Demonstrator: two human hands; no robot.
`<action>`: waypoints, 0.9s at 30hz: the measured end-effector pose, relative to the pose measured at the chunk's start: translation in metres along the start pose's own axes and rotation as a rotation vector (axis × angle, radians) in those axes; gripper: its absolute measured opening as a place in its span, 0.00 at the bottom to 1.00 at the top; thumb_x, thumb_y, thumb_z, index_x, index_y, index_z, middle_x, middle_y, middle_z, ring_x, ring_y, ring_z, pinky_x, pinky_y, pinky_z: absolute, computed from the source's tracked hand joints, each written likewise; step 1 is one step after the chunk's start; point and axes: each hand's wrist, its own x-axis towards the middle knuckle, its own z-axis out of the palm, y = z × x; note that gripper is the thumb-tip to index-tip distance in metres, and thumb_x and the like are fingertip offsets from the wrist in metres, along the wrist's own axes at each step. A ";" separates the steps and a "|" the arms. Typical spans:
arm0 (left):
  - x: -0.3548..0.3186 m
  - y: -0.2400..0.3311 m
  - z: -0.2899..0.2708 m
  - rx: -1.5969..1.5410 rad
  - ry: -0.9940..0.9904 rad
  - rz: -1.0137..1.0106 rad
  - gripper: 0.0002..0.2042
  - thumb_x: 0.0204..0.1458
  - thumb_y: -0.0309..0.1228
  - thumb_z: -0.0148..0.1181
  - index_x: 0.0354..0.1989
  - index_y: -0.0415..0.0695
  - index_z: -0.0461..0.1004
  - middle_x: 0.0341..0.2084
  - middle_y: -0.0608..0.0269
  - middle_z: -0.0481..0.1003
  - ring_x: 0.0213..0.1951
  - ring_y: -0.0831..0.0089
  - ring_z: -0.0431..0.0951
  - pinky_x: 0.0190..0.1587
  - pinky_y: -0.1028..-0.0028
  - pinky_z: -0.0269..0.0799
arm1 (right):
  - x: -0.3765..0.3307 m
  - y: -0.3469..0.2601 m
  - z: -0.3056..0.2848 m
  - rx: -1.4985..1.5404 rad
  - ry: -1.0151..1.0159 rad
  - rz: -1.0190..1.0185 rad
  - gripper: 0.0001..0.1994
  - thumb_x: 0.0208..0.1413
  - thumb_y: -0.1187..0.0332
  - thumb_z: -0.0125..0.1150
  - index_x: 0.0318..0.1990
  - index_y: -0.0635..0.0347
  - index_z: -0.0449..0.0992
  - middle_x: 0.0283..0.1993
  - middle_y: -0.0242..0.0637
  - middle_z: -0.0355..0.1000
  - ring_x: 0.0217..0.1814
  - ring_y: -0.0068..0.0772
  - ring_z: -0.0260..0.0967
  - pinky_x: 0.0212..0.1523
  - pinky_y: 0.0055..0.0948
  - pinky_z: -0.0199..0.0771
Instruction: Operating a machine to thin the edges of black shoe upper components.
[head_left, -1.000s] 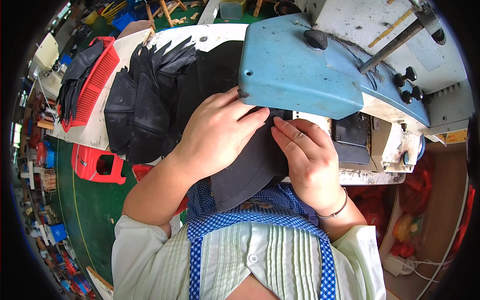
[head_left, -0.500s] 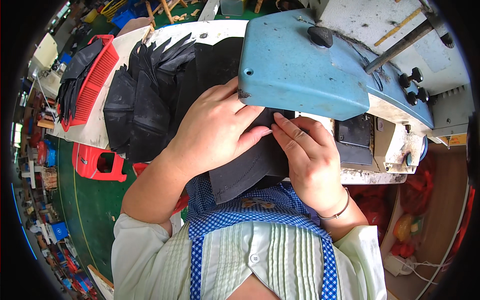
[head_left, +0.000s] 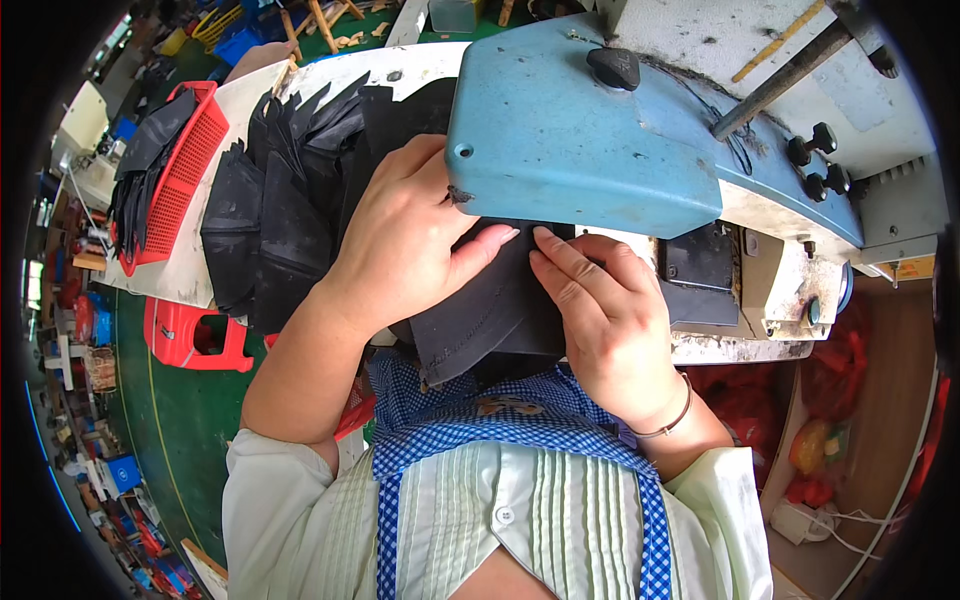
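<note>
The left hand was spread over a black cloth, its thumb held well apart from the fingers; the fingertips were hidden by the blue machine cover, so whether anything was pinched could not be told. The right hand was laid on the right part of the cloth, fingers lightly bent and held close together, tips touching it; a grip underneath could not be made out. Between the hands, only a narrow strip of cloth was left uncovered. Just beyond the fingers, room was closed off by the cover's lower edge. Toward the body, the cloth's slanting near edge was brought close to the checked apron. Left of the left hand, the white table was crowded by a pile of black pieces, and a strip of tabletop was bounded farther out by a red basket. Right of the right hand, a dark plate was set near the table's front edge.
</note>
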 end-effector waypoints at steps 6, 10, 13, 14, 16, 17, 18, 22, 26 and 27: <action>-0.003 -0.002 0.005 -0.079 0.006 0.013 0.10 0.50 0.31 0.71 0.40 0.43 0.82 0.39 0.55 0.78 0.46 0.54 0.78 0.54 0.58 0.74 | 0.000 -0.001 -0.001 0.000 0.004 0.002 0.23 0.44 0.71 0.59 0.50 0.71 0.80 0.59 0.47 0.77 0.54 0.43 0.73 0.50 0.37 0.74; -0.005 -0.002 -0.003 -0.103 -0.030 0.023 0.13 0.49 0.32 0.71 0.43 0.44 0.82 0.41 0.56 0.78 0.49 0.53 0.78 0.56 0.57 0.74 | 0.000 0.000 0.000 0.003 0.004 0.006 0.23 0.43 0.71 0.59 0.50 0.71 0.81 0.59 0.47 0.77 0.54 0.43 0.73 0.50 0.37 0.74; -0.008 -0.002 -0.010 -0.095 -0.064 0.018 0.15 0.49 0.32 0.71 0.46 0.44 0.81 0.44 0.56 0.78 0.53 0.52 0.77 0.59 0.57 0.73 | 0.000 -0.001 0.000 0.004 0.007 0.006 0.23 0.43 0.71 0.59 0.50 0.71 0.81 0.59 0.47 0.77 0.54 0.43 0.73 0.51 0.37 0.74; -0.008 -0.002 -0.012 -0.099 -0.089 0.019 0.17 0.48 0.33 0.72 0.47 0.44 0.81 0.47 0.55 0.77 0.55 0.52 0.76 0.60 0.56 0.72 | 0.000 -0.001 -0.001 0.005 0.007 0.005 0.23 0.43 0.71 0.59 0.50 0.71 0.81 0.59 0.47 0.77 0.54 0.43 0.73 0.51 0.37 0.74; -0.009 -0.003 -0.016 -0.102 -0.113 0.020 0.18 0.48 0.33 0.72 0.48 0.44 0.81 0.49 0.55 0.77 0.57 0.51 0.75 0.61 0.56 0.71 | 0.001 -0.001 -0.001 0.003 0.009 0.000 0.23 0.43 0.71 0.59 0.50 0.71 0.81 0.58 0.46 0.77 0.54 0.43 0.73 0.51 0.37 0.74; -0.009 -0.004 -0.017 -0.104 -0.130 0.021 0.19 0.47 0.33 0.72 0.49 0.44 0.81 0.51 0.54 0.76 0.58 0.51 0.74 0.62 0.56 0.70 | 0.001 -0.001 -0.001 0.003 0.009 0.000 0.23 0.43 0.71 0.59 0.50 0.71 0.81 0.58 0.46 0.77 0.54 0.43 0.73 0.51 0.37 0.74; -0.009 -0.004 -0.019 -0.106 -0.147 0.022 0.20 0.47 0.34 0.73 0.49 0.44 0.81 0.53 0.52 0.75 0.59 0.50 0.73 0.63 0.55 0.69 | 0.001 -0.001 -0.001 0.005 0.011 0.003 0.23 0.43 0.72 0.59 0.50 0.71 0.81 0.58 0.46 0.77 0.54 0.43 0.73 0.51 0.37 0.74; -0.011 -0.004 -0.021 -0.083 -0.162 0.026 0.20 0.47 0.35 0.72 0.50 0.45 0.81 0.54 0.50 0.74 0.60 0.49 0.71 0.63 0.55 0.68 | 0.001 -0.002 -0.001 0.009 0.012 0.011 0.22 0.43 0.72 0.59 0.49 0.69 0.81 0.58 0.46 0.78 0.54 0.43 0.73 0.51 0.37 0.74; -0.011 -0.001 -0.019 -0.010 -0.163 -0.012 0.20 0.49 0.38 0.71 0.50 0.45 0.81 0.55 0.50 0.74 0.60 0.48 0.71 0.63 0.54 0.67 | 0.001 -0.002 -0.001 0.005 0.018 0.010 0.22 0.43 0.72 0.60 0.49 0.69 0.81 0.58 0.45 0.78 0.53 0.42 0.73 0.51 0.37 0.74; -0.010 -0.001 -0.017 0.010 -0.153 -0.023 0.20 0.49 0.39 0.71 0.50 0.45 0.81 0.55 0.50 0.74 0.60 0.48 0.71 0.62 0.54 0.67 | 0.000 -0.002 -0.001 0.004 0.019 0.011 0.22 0.43 0.72 0.60 0.49 0.68 0.81 0.58 0.45 0.78 0.53 0.42 0.73 0.51 0.37 0.74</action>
